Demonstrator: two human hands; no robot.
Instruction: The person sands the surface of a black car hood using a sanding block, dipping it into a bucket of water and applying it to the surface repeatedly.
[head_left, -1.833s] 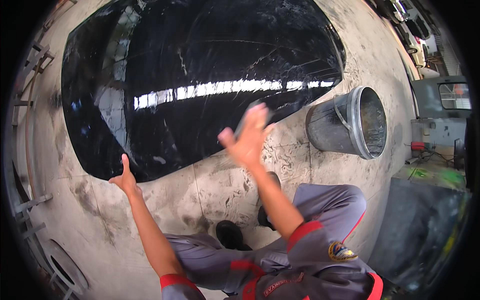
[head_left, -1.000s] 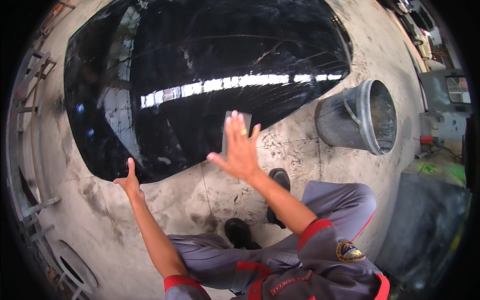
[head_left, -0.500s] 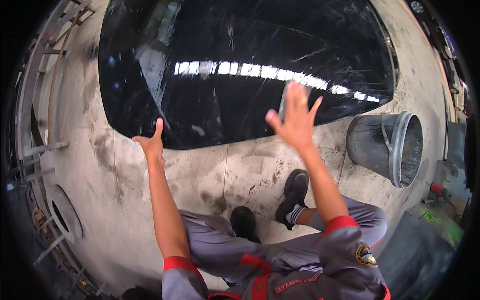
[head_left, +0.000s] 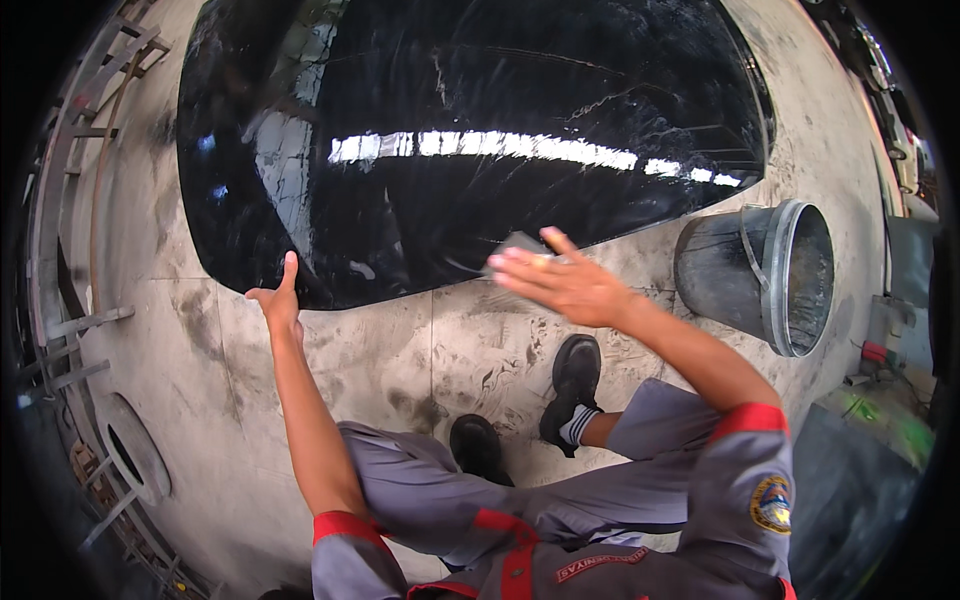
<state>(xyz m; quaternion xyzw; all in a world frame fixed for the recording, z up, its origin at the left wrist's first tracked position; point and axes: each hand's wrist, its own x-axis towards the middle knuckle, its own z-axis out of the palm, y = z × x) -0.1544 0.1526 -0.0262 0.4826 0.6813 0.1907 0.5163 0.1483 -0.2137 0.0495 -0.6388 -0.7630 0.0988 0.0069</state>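
A glossy black car hood [head_left: 400, 215] fills the upper part of the view, streaked with scratches and whitish smears. My left hand [head_left: 280, 303] grips its near left edge, thumb up on the top face and the other fingers mostly hidden. Beside the near edge, right of the middle, my right hand [head_left: 565, 283] is laid flat with a thin grey sheet [head_left: 520, 242] under its fingers. The sheet looks like sandpaper, though blur and the fingers hide much of it. The right thumb points away from the other fingers.
A dark grey bucket [head_left: 720, 262] lies on its side right of the hood. Metal racks [head_left: 62, 200] and a tyre [head_left: 135, 450] are along the left. My black shoes [head_left: 577, 372] are on the stained concrete floor [head_left: 350, 360].
My right hand has moved left and toward me, from over the hood to its near edge, turning so its fingers point left. My left hand keeps its grip. The view has shifted slightly.
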